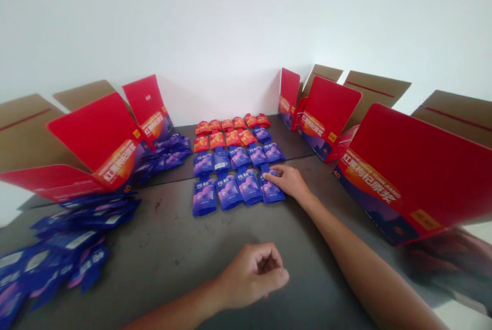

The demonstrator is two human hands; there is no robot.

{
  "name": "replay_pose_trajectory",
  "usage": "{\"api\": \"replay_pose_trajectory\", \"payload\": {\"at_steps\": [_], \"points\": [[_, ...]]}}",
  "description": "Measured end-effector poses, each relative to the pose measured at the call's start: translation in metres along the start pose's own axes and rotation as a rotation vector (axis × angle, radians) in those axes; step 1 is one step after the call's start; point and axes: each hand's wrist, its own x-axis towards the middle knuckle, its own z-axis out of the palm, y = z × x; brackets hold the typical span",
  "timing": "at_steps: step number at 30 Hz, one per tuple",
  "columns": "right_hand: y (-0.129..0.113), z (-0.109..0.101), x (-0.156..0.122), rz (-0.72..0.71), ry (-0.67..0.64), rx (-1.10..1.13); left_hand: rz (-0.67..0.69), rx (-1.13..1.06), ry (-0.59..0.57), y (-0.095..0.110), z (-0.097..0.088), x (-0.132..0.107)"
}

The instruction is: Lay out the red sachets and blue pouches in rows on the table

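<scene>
My right hand (pixel 289 181) has its fingers on a purple pouch (pixel 273 194), gripping its upper part at the right end of the front row. That pouch lies flat beside other purple pouches (pixel 226 190) set side by side. Behind them comes another row of purple pouches, one showing a white label (pixel 221 160). Farther back are rows of red-orange pouches (pixel 217 139), with a purple one at the right end. My left hand (pixel 253 276) hovers nearer to me over the dark table (pixel 161 248), its fingers curled in and nothing visible in them.
Red cartons with raised flaps stand at the left (pixel 96 135) and right (pixel 407 171), several on the right reaching toward the white wall (pixel 215 38). Heaps of loose purple pouches (pixel 73 240) spread along the left side. Blurred dark reddish items (pixel 453 263) lie at the lower right.
</scene>
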Motion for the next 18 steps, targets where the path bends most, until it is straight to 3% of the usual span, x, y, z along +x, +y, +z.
{"api": "replay_pose_trajectory", "payload": {"at_steps": [18], "points": [[-0.001,-0.007,-0.013,-0.158,0.136,0.036,0.03,0.013,-0.018,0.001,0.0,-0.001]]}}
